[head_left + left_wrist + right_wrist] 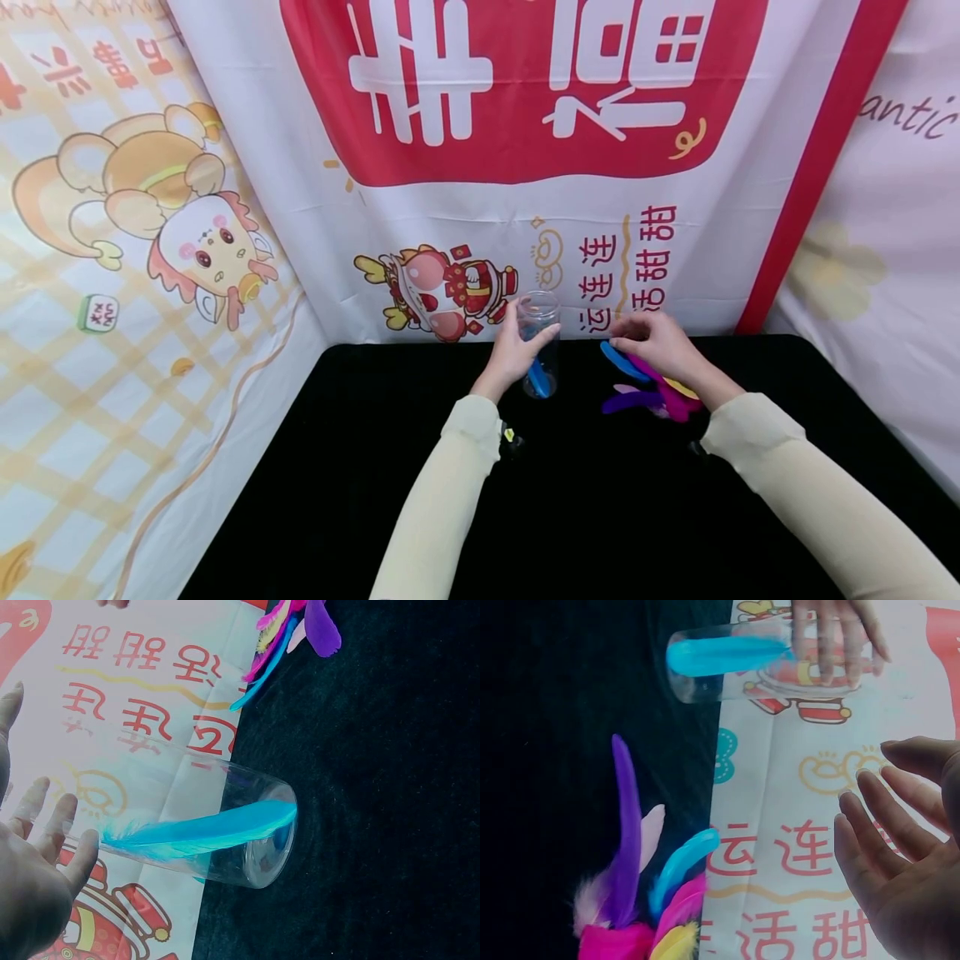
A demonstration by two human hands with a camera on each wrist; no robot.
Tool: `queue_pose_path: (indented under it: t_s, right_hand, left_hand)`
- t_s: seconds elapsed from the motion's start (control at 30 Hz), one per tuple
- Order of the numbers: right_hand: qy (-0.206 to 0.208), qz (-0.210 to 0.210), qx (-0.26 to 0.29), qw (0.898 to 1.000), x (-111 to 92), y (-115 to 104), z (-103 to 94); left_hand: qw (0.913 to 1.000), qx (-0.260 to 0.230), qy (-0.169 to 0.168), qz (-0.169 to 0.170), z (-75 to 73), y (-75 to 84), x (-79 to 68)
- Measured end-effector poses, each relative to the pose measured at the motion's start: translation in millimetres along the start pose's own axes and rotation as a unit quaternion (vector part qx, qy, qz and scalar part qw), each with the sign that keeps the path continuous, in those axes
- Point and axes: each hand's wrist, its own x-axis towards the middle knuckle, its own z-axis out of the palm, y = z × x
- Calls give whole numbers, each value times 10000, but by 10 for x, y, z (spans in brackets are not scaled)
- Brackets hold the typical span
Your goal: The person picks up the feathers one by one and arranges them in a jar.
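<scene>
A tall clear cylinder (550,360) stands upright near the back edge of the black table. My left hand (513,354) grips it round its upper part, thumb on one side and fingers on the other. Inside leans a single blue feather (217,831), its broad end down at the base. My right hand (658,343) is just above a pile of feathers, fingers loosely bent and nothing between them. In that pile lie a purple feather (628,832), a blue feather (681,866), a yellow feather (673,943), and magenta (615,942) and pale pink ones.
Behind the table hangs a white and red printed cloth (465,200), close to the cylinder and the feathers. Patterned cloth (247,358) borders the left side, and white cloth (862,367) the right. The black table (615,517) extends toward me.
</scene>
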Motion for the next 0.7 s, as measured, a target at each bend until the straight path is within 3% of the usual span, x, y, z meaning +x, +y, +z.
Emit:
queue_pose_path:
  t_s: [0.43,0.7]
  right_hand:
    - [-42,-191,-383,9991,-57,158,69]
    - [-108,-60,-517,9986,-114,247,98]
  left_hand:
    - [10000,-37,11,12,2,26,1]
    - [10000,-32,54,17,14,-12,19]
